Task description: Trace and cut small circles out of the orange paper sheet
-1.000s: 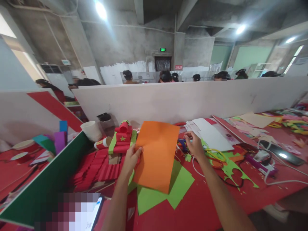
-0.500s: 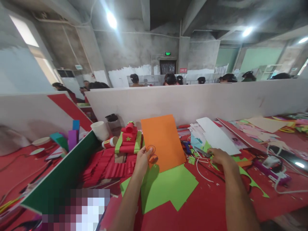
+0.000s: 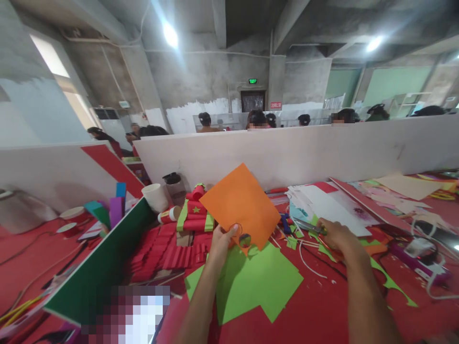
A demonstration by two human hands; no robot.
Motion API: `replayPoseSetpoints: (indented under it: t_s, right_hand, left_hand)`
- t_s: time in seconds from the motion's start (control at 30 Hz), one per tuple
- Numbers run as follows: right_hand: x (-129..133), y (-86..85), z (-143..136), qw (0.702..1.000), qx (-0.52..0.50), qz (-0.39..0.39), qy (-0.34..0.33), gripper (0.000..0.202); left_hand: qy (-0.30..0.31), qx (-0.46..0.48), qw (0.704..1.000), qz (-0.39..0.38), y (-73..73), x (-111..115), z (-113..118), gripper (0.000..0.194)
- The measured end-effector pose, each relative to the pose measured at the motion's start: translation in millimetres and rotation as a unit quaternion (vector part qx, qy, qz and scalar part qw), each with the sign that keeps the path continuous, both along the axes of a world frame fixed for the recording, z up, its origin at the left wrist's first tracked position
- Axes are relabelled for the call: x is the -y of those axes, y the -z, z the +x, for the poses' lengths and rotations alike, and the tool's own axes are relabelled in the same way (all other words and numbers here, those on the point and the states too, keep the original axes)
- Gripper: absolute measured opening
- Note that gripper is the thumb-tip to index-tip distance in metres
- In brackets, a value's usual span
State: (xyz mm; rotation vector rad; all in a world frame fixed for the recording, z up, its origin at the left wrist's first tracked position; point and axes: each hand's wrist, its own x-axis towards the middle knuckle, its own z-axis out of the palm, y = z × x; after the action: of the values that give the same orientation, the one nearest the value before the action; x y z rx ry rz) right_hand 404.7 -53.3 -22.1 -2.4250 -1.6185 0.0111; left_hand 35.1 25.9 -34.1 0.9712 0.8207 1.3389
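An orange sheet (image 3: 244, 198) is pinched by one corner in my left hand (image 3: 220, 241), thumb on top. Near my thumb the sheet has a drawn circle and a round hole cut close to its edge. My right hand (image 3: 339, 235) is closed around the handles of a pair of scissors (image 3: 309, 226), whose blades point left, apart from the orange sheet. Under the orange sheet, light green sheets (image 3: 258, 286) lie on the red table (image 3: 308, 310).
Left of my hands are red paper strips (image 3: 168, 248), a red and green paper model (image 3: 195, 212) and a green board (image 3: 103, 267). On the right are green scraps (image 3: 292, 242), white sheets (image 3: 330, 205), a blue glue gun (image 3: 285, 223) and a purple power strip (image 3: 412, 260). A white partition (image 3: 279, 148) runs behind.
The orange sheet has turned so that a corner points up, and the cut hole now shows. My left hand and the scissors in my right hand appear slightly farther right in view.
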Motion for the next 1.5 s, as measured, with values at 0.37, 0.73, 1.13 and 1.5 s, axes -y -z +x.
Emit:
replayPoseSetpoints:
  t_s: [0.37, 0.73, 1.13, 1.5]
  right_hand:
    - [-16, -33.4, -60, 0.957, -0.208, 0.094, -0.179, 0.035]
    - [3, -28.1, -162, 0.727, -0.540, -0.083, -0.416, 0.038]
    - [12, -29.4, -159, 0.708, -0.574, -0.166, -0.376, 0.059]
    - [5, -40.8, -162, 0.758, -0.528, -0.046, -0.380, 0.065]
  left_hand:
    - [-0.007, -0.078, 0.997, -0.010, 0.4, 4, 14, 0.050]
    - [-0.102, -0.077, 0.991, 0.038, -3.3, 5, 18, 0.037]
    - [-0.163, -0.074, 0.982, 0.063, -11.2, 7, 14, 0.029]
    - [-0.001, -0.159, 0.987, 0.019, -7.1, 9, 12, 0.044]
